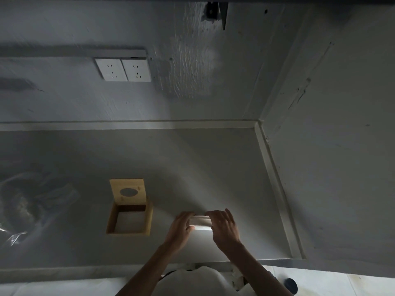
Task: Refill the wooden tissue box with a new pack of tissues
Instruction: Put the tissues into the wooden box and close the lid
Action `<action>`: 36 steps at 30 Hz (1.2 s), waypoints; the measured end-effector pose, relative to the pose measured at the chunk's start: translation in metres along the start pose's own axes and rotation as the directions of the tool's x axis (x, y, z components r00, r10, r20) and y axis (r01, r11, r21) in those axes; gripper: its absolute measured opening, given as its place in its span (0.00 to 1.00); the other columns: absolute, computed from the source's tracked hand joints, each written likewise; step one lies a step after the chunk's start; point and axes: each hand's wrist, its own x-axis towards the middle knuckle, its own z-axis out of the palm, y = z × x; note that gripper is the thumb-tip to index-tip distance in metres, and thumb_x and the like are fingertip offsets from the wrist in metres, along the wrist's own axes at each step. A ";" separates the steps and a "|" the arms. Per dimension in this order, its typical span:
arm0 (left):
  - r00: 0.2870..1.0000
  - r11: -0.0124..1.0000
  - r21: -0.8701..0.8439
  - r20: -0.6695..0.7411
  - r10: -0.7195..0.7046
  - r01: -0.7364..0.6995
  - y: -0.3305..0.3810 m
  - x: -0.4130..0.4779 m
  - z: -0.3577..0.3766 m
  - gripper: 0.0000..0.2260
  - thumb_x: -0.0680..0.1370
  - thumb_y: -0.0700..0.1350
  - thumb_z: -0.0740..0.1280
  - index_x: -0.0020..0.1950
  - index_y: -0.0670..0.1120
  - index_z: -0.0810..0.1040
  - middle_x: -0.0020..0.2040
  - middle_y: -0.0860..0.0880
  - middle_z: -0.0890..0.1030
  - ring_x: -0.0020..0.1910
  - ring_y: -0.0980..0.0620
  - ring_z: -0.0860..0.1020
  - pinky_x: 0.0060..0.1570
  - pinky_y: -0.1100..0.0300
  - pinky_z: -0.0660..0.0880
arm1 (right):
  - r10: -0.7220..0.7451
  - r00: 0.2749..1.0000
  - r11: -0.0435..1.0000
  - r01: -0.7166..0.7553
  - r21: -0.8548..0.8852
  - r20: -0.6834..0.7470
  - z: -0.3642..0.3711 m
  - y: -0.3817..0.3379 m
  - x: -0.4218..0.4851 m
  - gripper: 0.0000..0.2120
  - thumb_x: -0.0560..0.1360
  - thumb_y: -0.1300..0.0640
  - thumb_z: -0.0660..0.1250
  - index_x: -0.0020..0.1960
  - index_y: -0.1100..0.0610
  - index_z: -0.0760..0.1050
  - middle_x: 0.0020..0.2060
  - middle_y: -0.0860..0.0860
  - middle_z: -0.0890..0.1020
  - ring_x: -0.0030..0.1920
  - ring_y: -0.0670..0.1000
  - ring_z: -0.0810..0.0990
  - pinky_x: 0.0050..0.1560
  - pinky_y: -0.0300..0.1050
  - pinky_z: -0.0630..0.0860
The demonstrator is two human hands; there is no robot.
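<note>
We have the stack of tissues (199, 221) held between both hands, just above the pale surface (192, 163) and a little to the right of the wooden tissue box (129, 221). Our left hand (180, 228) closes its grip on the stack's left end, our right hand (224, 226) on the right end, fingers curled over the top and thumbs underneath as far as we can tell. The stack looks soft and slightly bowed; whether any wrapper remains on it we cannot tell in this dim light.

The box sits open, its lid (128, 191) with the oval slot tipped back from the far edge, and the inside appears empty. To the left lies some crumpled clear plastic (32, 201), well apart from the box.

The main risk, as we judge it, is the stack itself. Loose tissues squeezed only at their ends may sag or fan out in the middle, and sheets could slip free as we carry them across. The opening looks close to the stack's own size, so a tilted entry may catch an edge on the box wall and crumple the lower sheets. The lid stands only tipped back, and a nudge from our left wrist could drop it shut on the opening. Poor light makes alignment harder.
</note>
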 end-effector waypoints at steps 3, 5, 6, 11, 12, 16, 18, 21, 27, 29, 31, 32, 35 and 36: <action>1.000 1.000 -0.002 -0.030 -0.001 0.001 0.002 0.000 -0.001 0.19 0.74 0.35 0.70 0.65 0.40 0.77 0.60 0.43 0.80 0.59 0.46 0.79 0.61 0.55 0.76 | -0.081 0.994 0.995 0.085 -0.043 0.080 -0.001 -0.012 0.007 0.30 0.66 0.57 0.78 0.66 0.54 0.75 0.61 0.50 0.81 0.62 0.53 0.79 0.71 0.55 0.68; 1.000 1.000 0.010 -0.030 0.004 -0.003 0.003 0.001 -0.004 0.18 0.74 0.35 0.70 0.64 0.40 0.78 0.60 0.43 0.81 0.59 0.46 0.80 0.60 0.56 0.76 | -0.101 0.994 0.992 0.104 -0.065 0.052 -0.001 -0.015 0.012 0.27 0.64 0.57 0.80 0.61 0.51 0.79 0.55 0.47 0.83 0.55 0.49 0.83 0.66 0.48 0.74; 1.000 1.000 0.017 -0.028 0.011 -0.010 0.004 0.001 -0.006 0.18 0.74 0.36 0.71 0.64 0.40 0.78 0.60 0.44 0.81 0.59 0.47 0.79 0.61 0.57 0.75 | -0.118 0.992 0.989 0.120 -0.089 0.036 -0.003 -0.016 0.013 0.26 0.58 0.57 0.83 0.54 0.49 0.82 0.46 0.45 0.85 0.44 0.47 0.85 0.55 0.42 0.80; 0.994 0.996 0.024 -0.063 0.092 -0.090 0.000 -0.011 -0.028 0.17 0.78 0.40 0.67 0.67 0.43 0.76 0.64 0.47 0.79 0.63 0.50 0.77 0.64 0.62 0.72 | -0.074 0.996 0.997 0.075 -0.026 0.050 -0.014 -0.012 0.013 0.23 0.62 0.59 0.80 0.56 0.49 0.82 0.45 0.47 0.85 0.40 0.50 0.85 0.39 0.44 0.81; 0.988 0.993 0.027 -0.092 0.121 -0.119 -0.003 -0.014 -0.038 0.15 0.79 0.40 0.66 0.66 0.43 0.77 0.63 0.47 0.80 0.62 0.50 0.78 0.63 0.60 0.73 | -0.036 0.993 0.999 0.038 -0.017 0.108 -0.017 -0.012 0.015 0.22 0.70 0.57 0.75 0.63 0.47 0.77 0.52 0.47 0.83 0.48 0.52 0.84 0.47 0.46 0.79; 0.943 0.996 0.007 -0.322 0.082 -0.084 -0.020 -0.035 -0.094 0.10 0.79 0.40 0.63 0.54 0.44 0.83 0.51 0.49 0.86 0.51 0.51 0.84 0.52 0.56 0.79 | 0.089 0.937 0.971 -0.157 0.179 0.336 -0.030 -0.011 0.027 0.23 0.75 0.48 0.67 0.69 0.41 0.68 0.65 0.44 0.78 0.64 0.51 0.77 0.61 0.46 0.74; 0.869 0.999 -0.007 -0.494 0.035 -0.045 -0.036 -0.049 -0.126 0.12 0.77 0.42 0.61 0.49 0.43 0.84 0.47 0.48 0.86 0.47 0.48 0.84 0.47 0.53 0.80 | 0.107 0.901 0.927 -0.243 0.287 0.420 -0.035 -0.021 0.034 0.24 0.74 0.49 0.70 0.67 0.41 0.69 0.63 0.45 0.79 0.63 0.51 0.78 0.60 0.46 0.74; 0.772 0.993 -0.055 -0.625 -0.116 0.105 -0.072 -0.064 -0.161 0.11 0.75 0.33 0.66 0.56 0.40 0.81 0.52 0.42 0.83 0.50 0.42 0.81 0.50 0.44 0.79 | 0.032 0.852 0.859 -0.291 0.421 0.523 -0.037 -0.051 0.044 0.23 0.74 0.52 0.72 0.66 0.41 0.69 0.61 0.46 0.77 0.60 0.50 0.77 0.63 0.51 0.75; 0.868 0.816 -0.375 -0.055 -0.493 0.440 -0.134 -0.052 -0.193 0.18 0.83 0.39 0.57 0.73 0.35 0.66 0.70 0.37 0.71 0.70 0.40 0.70 0.71 0.47 0.65 | -0.176 0.797 0.787 -0.239 0.569 0.578 -0.049 -0.151 0.085 0.22 0.75 0.56 0.70 0.67 0.47 0.69 0.65 0.49 0.75 0.66 0.52 0.74 0.68 0.54 0.72; 0.877 0.780 -0.435 0.053 -0.477 0.450 -0.139 -0.052 -0.192 0.16 0.84 0.38 0.56 0.70 0.38 0.70 0.67 0.39 0.74 0.67 0.42 0.73 0.68 0.46 0.69 | -0.181 0.799 0.782 -0.236 0.576 0.573 -0.052 -0.181 0.102 0.22 0.76 0.57 0.68 0.68 0.49 0.68 0.66 0.52 0.74 0.67 0.54 0.73 0.68 0.54 0.72; 0.874 0.730 -0.514 0.086 -0.478 0.450 -0.143 -0.054 -0.193 0.12 0.83 0.37 0.57 0.63 0.43 0.76 0.59 0.39 0.78 0.60 0.43 0.76 0.59 0.48 0.73 | -0.170 0.794 0.824 -0.210 0.526 0.583 -0.051 -0.208 0.120 0.22 0.78 0.58 0.66 0.69 0.47 0.65 0.68 0.52 0.73 0.69 0.54 0.71 0.65 0.49 0.72; 0.875 0.716 -0.539 0.088 -0.476 0.444 -0.145 -0.053 -0.193 0.13 0.82 0.36 0.57 0.62 0.43 0.77 0.58 0.39 0.79 0.59 0.42 0.77 0.57 0.48 0.74 | -0.167 0.789 0.862 -0.174 0.475 0.591 -0.048 -0.219 0.127 0.23 0.79 0.58 0.64 0.71 0.46 0.64 0.70 0.51 0.71 0.70 0.53 0.70 0.63 0.47 0.71; 0.884 0.707 -0.561 0.105 -0.455 0.431 -0.146 -0.050 -0.194 0.15 0.81 0.35 0.58 0.64 0.41 0.77 0.59 0.36 0.80 0.60 0.39 0.78 0.61 0.42 0.74 | -0.137 0.759 0.973 -0.019 0.231 0.637 -0.038 -0.243 0.144 0.29 0.79 0.61 0.60 0.77 0.48 0.56 0.74 0.50 0.68 0.71 0.55 0.71 0.63 0.46 0.70; 0.886 0.697 -0.576 0.114 -0.450 0.428 -0.148 -0.049 -0.196 0.13 0.80 0.35 0.58 0.61 0.42 0.78 0.59 0.37 0.81 0.60 0.39 0.79 0.61 0.41 0.74 | -0.118 0.741 0.987 0.017 0.157 0.661 -0.033 -0.250 0.148 0.29 0.79 0.62 0.59 0.77 0.49 0.55 0.74 0.52 0.68 0.69 0.56 0.72 0.63 0.47 0.71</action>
